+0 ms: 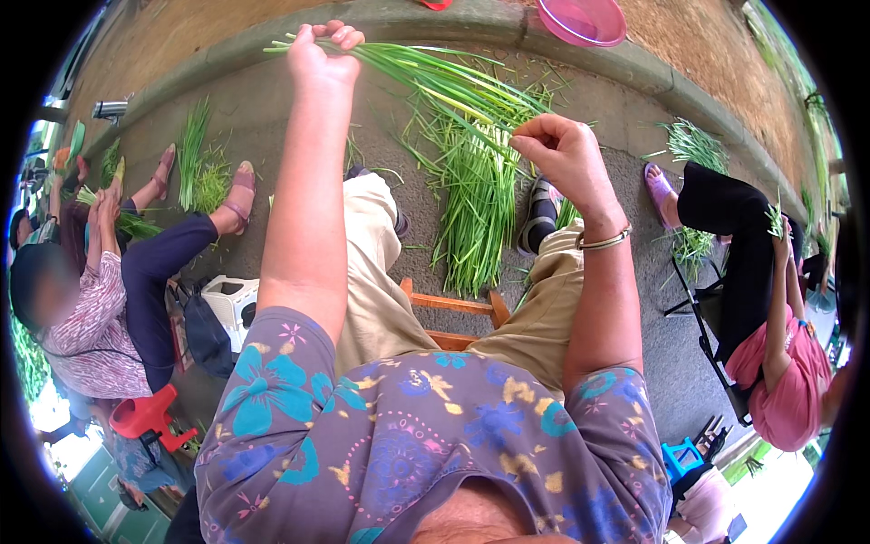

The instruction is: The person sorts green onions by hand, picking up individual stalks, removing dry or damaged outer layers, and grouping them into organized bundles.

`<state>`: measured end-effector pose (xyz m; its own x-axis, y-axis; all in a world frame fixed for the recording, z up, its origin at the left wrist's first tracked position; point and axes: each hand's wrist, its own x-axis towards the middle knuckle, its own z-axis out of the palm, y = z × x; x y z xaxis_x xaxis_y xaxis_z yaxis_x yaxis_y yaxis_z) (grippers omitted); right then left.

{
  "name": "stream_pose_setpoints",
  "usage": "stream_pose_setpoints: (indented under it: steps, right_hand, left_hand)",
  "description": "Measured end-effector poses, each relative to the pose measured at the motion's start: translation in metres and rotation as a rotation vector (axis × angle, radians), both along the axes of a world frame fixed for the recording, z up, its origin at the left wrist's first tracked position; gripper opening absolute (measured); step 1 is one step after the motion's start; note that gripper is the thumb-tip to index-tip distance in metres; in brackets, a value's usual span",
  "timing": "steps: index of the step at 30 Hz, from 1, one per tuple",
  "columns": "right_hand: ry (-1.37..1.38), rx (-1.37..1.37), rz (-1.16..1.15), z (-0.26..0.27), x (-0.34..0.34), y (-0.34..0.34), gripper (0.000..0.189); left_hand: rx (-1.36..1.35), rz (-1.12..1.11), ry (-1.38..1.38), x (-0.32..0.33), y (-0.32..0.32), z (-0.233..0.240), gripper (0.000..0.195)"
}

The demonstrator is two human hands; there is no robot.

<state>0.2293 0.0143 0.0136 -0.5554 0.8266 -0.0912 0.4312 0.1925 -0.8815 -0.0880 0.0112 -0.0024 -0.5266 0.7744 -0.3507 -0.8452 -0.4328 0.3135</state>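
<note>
My left hand [326, 58] is raised at the upper left, closed around the pale stem ends of a bunch of long green stalks [435, 75], perhaps garlic chives. The bunch slants down to the right. At its leafy end my right hand [561, 149], with a bangle at the wrist, pinches thin leaves between thumb and fingertips. Below the bunch, a large pile of the same stalks [476, 217] lies on the pavement between my feet, pale ends towards the kerb. Loose leaves are scattered around it.
A wooden stool [452, 303] is beneath me. A pink basin [584, 20] stands beyond the concrete kerb [448, 24]. People sit at left and right, near smaller heaps of stalks [195, 153]. A white plastic stool [231, 299] and a red one [153, 416] are at the left.
</note>
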Motion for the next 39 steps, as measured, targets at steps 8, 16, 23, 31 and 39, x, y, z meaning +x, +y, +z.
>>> stream_pose_setpoints:
  steps: [8, 16, 23, 31, 39]
  right_hand:
    - [0.018, 0.016, -0.012, -0.005, -0.018, -0.005, 0.021]
    - [-0.012, 0.101, -0.015, -0.007, -0.025, -0.008, 0.022]
    - [0.025, 0.116, -0.008, -0.006, -0.025, -0.009, 0.019]
    - [0.020, 0.135, 0.014, 0.001, -0.027, -0.013, 0.012]
    - [0.218, 0.192, -0.071, 0.006, -0.028, -0.016, 0.006]
  left_hand:
    - [-0.017, -0.003, -0.003, 0.003, 0.001, 0.001, 0.038]
    - [-0.014, -0.028, 0.006, 0.007, 0.003, 0.000, 0.038]
    - [0.008, -0.018, 0.002, 0.005, 0.005, -0.005, 0.024]
    - [-0.004, -0.029, 0.005, 0.006, 0.004, -0.004, 0.024]
    - [-0.042, -0.015, 0.074, 0.008, 0.005, -0.005, 0.024]
